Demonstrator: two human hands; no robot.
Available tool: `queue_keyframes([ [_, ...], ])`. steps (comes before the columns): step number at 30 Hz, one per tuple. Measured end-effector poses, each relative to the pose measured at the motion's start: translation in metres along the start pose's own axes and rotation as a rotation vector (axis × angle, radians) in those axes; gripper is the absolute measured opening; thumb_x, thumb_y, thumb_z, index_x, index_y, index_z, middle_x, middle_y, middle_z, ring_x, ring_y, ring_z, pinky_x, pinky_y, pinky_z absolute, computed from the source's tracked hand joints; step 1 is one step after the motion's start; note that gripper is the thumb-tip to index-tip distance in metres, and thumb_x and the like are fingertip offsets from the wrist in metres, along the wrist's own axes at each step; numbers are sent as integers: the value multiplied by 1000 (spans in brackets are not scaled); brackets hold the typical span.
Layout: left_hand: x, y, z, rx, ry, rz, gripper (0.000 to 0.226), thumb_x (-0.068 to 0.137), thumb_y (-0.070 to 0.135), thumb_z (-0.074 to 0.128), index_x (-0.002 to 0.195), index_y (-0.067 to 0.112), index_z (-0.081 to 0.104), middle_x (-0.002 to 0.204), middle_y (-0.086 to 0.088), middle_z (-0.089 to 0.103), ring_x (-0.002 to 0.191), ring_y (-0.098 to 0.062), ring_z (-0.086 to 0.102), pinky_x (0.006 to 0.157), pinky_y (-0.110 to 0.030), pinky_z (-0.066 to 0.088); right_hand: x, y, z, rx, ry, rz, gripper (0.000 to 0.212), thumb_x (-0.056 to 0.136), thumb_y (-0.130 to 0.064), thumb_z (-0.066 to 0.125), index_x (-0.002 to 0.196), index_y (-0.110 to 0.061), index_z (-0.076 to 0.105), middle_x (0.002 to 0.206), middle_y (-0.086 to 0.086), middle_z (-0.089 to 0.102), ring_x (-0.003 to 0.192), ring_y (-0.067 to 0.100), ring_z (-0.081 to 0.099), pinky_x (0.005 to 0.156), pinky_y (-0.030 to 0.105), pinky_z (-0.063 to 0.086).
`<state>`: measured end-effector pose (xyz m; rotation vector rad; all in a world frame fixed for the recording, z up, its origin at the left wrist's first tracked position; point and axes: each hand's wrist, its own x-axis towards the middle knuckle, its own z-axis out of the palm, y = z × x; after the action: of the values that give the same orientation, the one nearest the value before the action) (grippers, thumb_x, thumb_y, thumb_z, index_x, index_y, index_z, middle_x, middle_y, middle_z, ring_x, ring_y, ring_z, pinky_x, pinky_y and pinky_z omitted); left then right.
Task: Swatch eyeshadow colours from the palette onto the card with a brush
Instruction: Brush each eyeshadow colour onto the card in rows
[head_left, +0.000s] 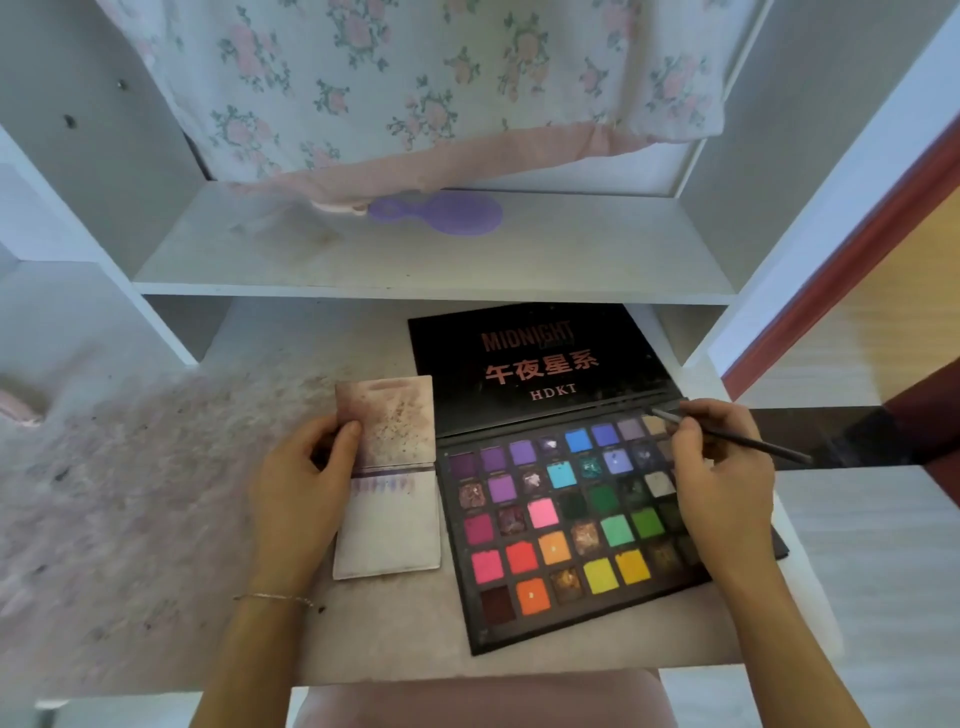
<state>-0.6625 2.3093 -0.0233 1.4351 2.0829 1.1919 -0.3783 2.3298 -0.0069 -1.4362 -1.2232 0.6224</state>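
While the left hand (298, 478) is gripping the card (387, 475) at its left edge, thumb curled over the front, the right hand (719, 462) is pinching the brush (737, 439) over the palette (566, 519). The card is lying just left of the palette on the table (395, 634). One short row of purple strokes is showing near the card's fold; most pans appear unswatched. The brush's long axis is running from lower right up to upper left, its tip pointing at the top-row pans.
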Motion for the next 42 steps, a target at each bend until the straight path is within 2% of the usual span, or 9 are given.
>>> queue_keyframes([
  [4, 0, 0, 0, -1, -9, -2, 21, 90, 22, 53, 103, 13, 66, 87, 5, 63, 74, -8, 54, 62, -14, 35, 7, 10, -15, -88, 106, 10, 10, 88, -3, 50, 92, -12, 53, 73, -9, 57, 64, -14, 55, 50, 1, 40],
  [9, -1, 1, 1, -1, -9, 1, 20, 90, 21, 54, 103, 11, 66, 87, 2, 64, 78, -14, 55, 62, -19, 35, 11, 15, -19, -178, 119, -10, 12, 88, -3, 51, 89, -15, 50, 71, -10, 54, 65, -17, 52, 52, -1, 38],
  [16, -1, 2, 1, 10, 7, 21, 20, 90, 21, 54, 101, 12, 67, 83, 5, 62, 68, 4, 49, 59, -14, 33, 14, 21, -19, -273, 53, -20, 14, 88, -6, 51, 87, -20, 51, 70, -9, 56, 63, 1, 54, 51, 10, 38],
  [18, -2, 2, 1, 30, 5, 26, 21, 90, 22, 53, 102, 12, 67, 83, 5, 62, 68, 3, 49, 58, -14, 32, 13, 22, -20, -282, 48, -7, 14, 87, -6, 52, 87, -19, 51, 70, -9, 56, 65, 3, 54, 53, 13, 37],
  [21, -1, 1, 0, 41, 4, 14, 22, 90, 22, 53, 105, 11, 66, 84, 6, 61, 70, -6, 52, 59, -14, 33, 13, 22, -20, -277, 57, -14, 14, 87, -6, 52, 87, -19, 51, 71, -9, 55, 67, 2, 54, 51, 9, 38],
  [24, -1, 2, 0, 33, 5, 20, 21, 90, 21, 53, 102, 9, 67, 81, 4, 61, 69, -5, 51, 58, -16, 33, 13, 22, -19, -286, 40, -7, 15, 88, -6, 51, 88, -21, 49, 73, -11, 53, 69, 3, 53, 55, 14, 38],
  [28, -1, 2, 0, 23, -2, 21, 21, 90, 21, 53, 102, 10, 66, 81, 4, 61, 69, -7, 51, 59, -17, 35, 12, 20, -19, -291, 45, 3, 15, 87, -5, 52, 87, -19, 49, 69, -11, 53, 63, 3, 53, 50, 10, 37],
  [36, -2, 2, 1, 7, 3, 19, 22, 90, 22, 53, 104, 11, 66, 83, 5, 60, 69, 1, 48, 59, -15, 33, 12, 18, -20, -271, 27, 17, 15, 87, -3, 52, 85, -18, 50, 67, -5, 55, 63, 7, 54, 53, 15, 38],
  [42, -1, 0, 1, 11, 11, 14, 20, 90, 22, 54, 102, 12, 66, 80, 5, 60, 69, 3, 48, 58, -16, 33, 6, 3, -17, -135, 14, -14, 30, 88, -1, 51, 79, -30, 48, 74, -6, 57, 68, 7, 56, 51, 7, 44],
])
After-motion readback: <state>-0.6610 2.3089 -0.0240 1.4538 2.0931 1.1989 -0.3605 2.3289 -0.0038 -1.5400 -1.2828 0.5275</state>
